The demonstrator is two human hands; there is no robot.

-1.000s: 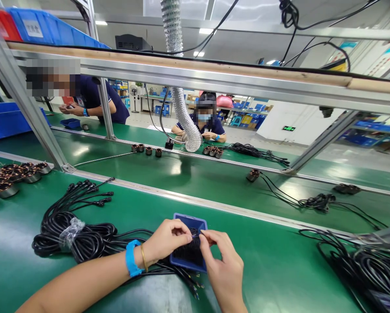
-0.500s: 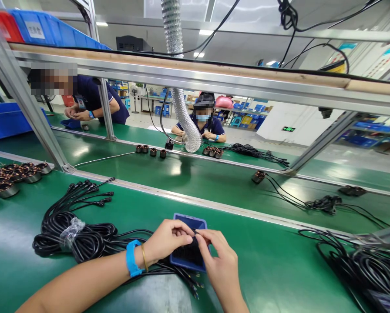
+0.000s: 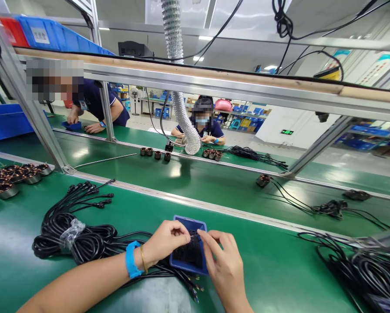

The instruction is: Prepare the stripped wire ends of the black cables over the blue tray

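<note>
My left hand (image 3: 165, 240) and my right hand (image 3: 221, 261) meet over a shallow blue tray (image 3: 190, 221) on the green belt. Fingertips of both hands pinch thin black wires (image 3: 192, 238) that rise from a dark wire bundle (image 3: 187, 255) lying in the tray. A blue wristband (image 3: 131, 259) and a thin gold bangle (image 3: 143, 259) circle my left wrist. To the left lies a coiled black cable bundle (image 3: 71, 240), bound with clear plastic wrap (image 3: 71, 232); its cables run under my left forearm.
Stacked copper-wound motors (image 3: 4, 184) stand at the left edge. An aluminium frame rail (image 3: 195, 74) crosses above a second green belt (image 3: 195, 187) carrying small motors (image 3: 154, 152) and cables. Two co-workers (image 3: 95, 104) sit beyond it, with a flexible silver duct (image 3: 182, 117) hanging between them.
The motors and cables on the far belt have moved right. My right hand has shifted slightly right, and the co-worker at the left has moved their hands apart.
</note>
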